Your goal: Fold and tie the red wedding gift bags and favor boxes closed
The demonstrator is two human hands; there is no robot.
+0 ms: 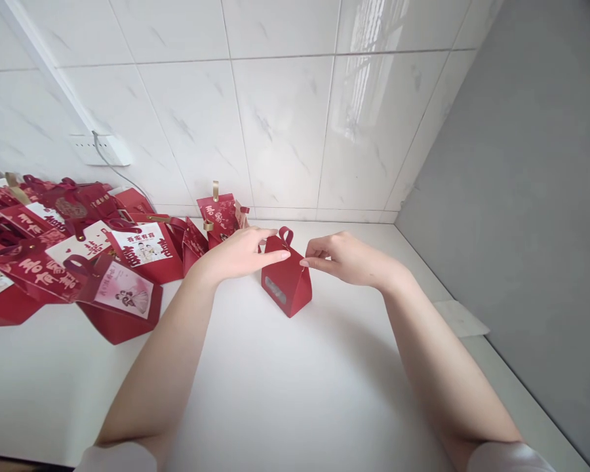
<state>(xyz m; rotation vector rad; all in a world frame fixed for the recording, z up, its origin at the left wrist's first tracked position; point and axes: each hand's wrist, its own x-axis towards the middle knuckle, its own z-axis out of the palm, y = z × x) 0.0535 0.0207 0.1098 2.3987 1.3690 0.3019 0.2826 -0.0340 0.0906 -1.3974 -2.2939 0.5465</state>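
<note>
A small red gift box with a ribbon loop on top and a little clear window low on one side stands upright on the white table. My left hand is at its upper left, the thumb lying across the near face and the fingers around the far side, partly hidden. At the upper right corner, my right hand has its thumb and forefinger pinched on the box's top edge, with the other fingers curled in.
Many similar red gift boxes crowd the left side. Several more, including a patterned box, stand behind my left hand. A tiled wall with a power socket and cable closes the back; a grey panel rises at right.
</note>
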